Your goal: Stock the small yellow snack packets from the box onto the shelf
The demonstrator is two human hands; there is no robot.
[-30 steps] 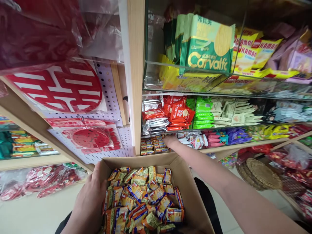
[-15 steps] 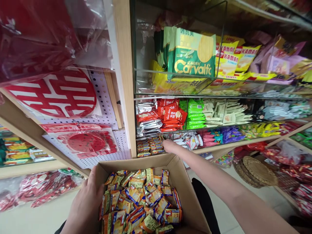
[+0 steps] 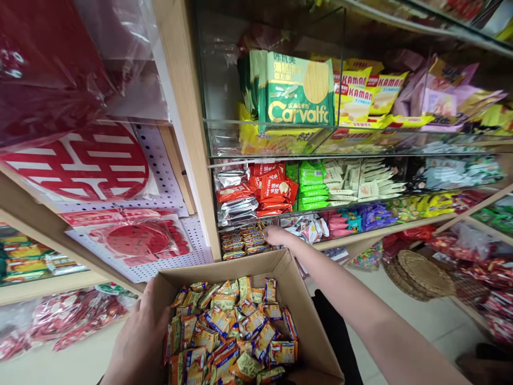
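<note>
My left hand [image 3: 140, 331] grips the left wall of an open cardboard box [image 3: 316, 326]. Inside the box lie many small wrapped snacks [image 3: 218, 321] in orange, blue and gold. My right arm stretches over the box's far right corner to the lowest shelf. There my right hand [image 3: 276, 236], with fingers curled in, rests beside stacked small snack packets [image 3: 243, 240] with similar wrappers. What its fingers hold, if anything, is too small and hidden to make out.
Above the packets sit red packs [image 3: 276, 187] and green packs [image 3: 313, 184] behind clear dividers. A wooden post [image 3: 192, 123] stands left of the shelves. Red round decorations [image 3: 80, 160] hang on a pegboard. Woven trays [image 3: 420, 275] lie low on the right.
The camera view has shifted slightly, so the shelves appear further left. My right hand stays at the small packets, and the left hand keeps its hold on the box.
</note>
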